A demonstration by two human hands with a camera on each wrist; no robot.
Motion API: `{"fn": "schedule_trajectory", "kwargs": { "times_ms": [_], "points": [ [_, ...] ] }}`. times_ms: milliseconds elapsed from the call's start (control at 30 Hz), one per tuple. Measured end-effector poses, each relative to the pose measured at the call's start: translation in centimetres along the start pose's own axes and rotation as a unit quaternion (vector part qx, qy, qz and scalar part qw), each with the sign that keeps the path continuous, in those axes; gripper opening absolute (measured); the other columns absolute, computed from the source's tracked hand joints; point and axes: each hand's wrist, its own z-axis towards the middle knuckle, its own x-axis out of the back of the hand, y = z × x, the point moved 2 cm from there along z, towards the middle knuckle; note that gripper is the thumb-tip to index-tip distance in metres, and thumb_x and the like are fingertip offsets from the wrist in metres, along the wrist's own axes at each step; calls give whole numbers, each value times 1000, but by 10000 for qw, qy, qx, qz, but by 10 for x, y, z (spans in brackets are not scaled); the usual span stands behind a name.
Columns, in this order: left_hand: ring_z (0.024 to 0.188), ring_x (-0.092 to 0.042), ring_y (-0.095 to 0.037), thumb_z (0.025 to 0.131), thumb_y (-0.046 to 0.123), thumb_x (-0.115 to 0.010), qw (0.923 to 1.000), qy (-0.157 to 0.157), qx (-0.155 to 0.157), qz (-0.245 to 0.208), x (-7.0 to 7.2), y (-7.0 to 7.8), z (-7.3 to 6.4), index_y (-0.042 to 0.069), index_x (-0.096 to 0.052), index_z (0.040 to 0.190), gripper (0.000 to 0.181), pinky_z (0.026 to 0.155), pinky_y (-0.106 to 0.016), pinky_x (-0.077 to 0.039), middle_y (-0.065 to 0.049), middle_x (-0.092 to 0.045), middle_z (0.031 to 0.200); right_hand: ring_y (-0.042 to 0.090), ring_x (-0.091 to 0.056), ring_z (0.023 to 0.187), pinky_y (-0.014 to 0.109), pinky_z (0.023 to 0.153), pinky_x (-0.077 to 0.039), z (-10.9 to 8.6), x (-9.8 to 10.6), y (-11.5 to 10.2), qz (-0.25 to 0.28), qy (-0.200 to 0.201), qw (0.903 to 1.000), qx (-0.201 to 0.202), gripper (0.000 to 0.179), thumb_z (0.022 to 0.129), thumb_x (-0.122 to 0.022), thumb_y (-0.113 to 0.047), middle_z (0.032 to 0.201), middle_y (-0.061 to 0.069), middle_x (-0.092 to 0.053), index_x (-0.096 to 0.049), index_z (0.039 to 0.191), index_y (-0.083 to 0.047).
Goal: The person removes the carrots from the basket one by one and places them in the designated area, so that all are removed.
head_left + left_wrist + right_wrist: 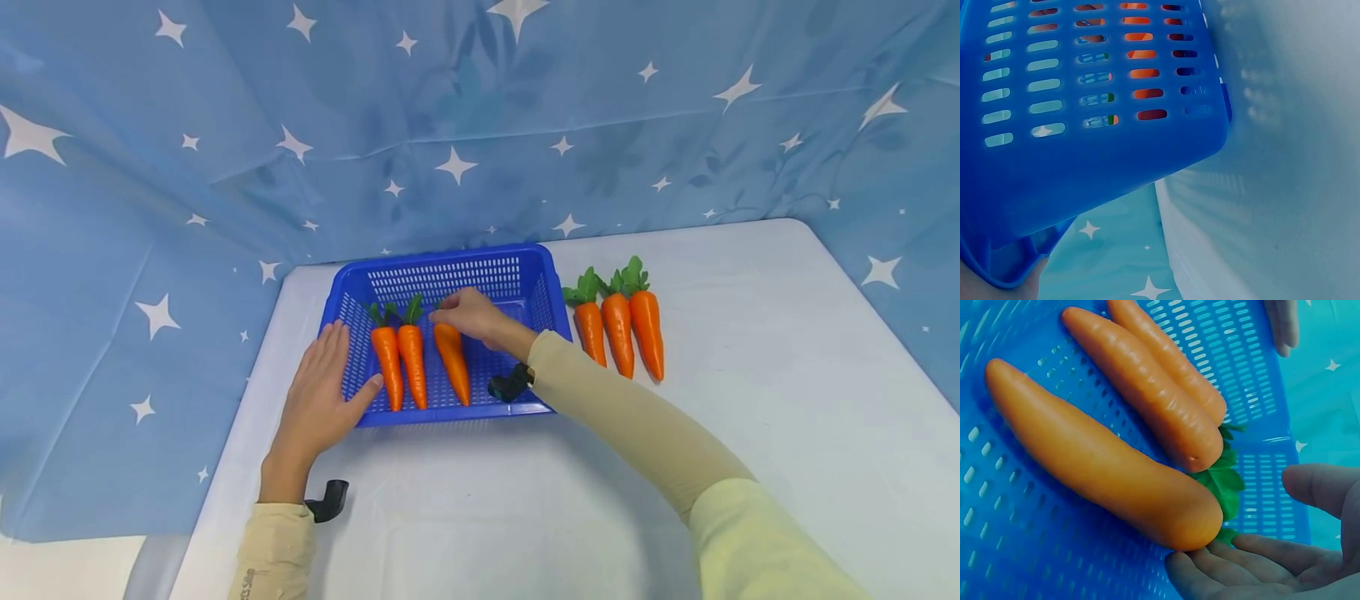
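A blue basket (pixel 442 417) holds three orange carrots with green leaves. At its left side, my left hand (pixel 318 400) rests with straight fingers along the rim, thumb over the near corner. My right hand (pixel 472 317) is inside the basket at the leafy end of the rightmost carrot (pixel 453 362). In the right wrist view the fingertips (pixel 1188 572) touch this carrot's thick end, while the thumb stands well apart from them. To its left lie the middle carrot (pixel 412 367) and the left carrot (pixel 387 367), side by side, leaves toward the far wall.
Three more carrots lie right of the basket: a near one (pixel 590 329), a middle one (pixel 618 333) and an outer one (pixel 647 333). The white table (pixel 750 350) is backed by a blue star-patterned cloth (pixel 337 208). Black devices (pixel 327 502) sit at both wrists.
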Motion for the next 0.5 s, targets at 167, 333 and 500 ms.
{"fn": "schedule_trajectory", "kwargs": {
  "times_ms": [167,333,500],
  "points": [
    [163,-10,-40,103,46,-58,10000,16,-7,13,-1,0,0,-9,-18,167,93,132,-49,-3,-25,-14,176,36,-56,139,48,117,-45,1,-1,3,-97,-49,9999,-42,55,102,-72,-21,152,21,-59,-60,146,9],
    [163,-10,-41,103,47,-58,10000,48,-28,35,-1,0,0,-9,-19,166,93,132,-52,-5,-26,-15,175,37,-57,138,49,117,-46,1,-2,6,-253,-49,9997,-15,56,100,-74,-20,151,22,-59,-59,145,10],
    [163,-9,-41,103,47,-58,10000,26,-18,50,-1,0,0,-8,-18,167,93,132,-50,-3,-26,-15,175,36,-58,137,47,116,-47,1,-3,9,-370,-68,9992,95,58,97,-77,-18,150,23,-60,-60,144,11]
  ]
}}
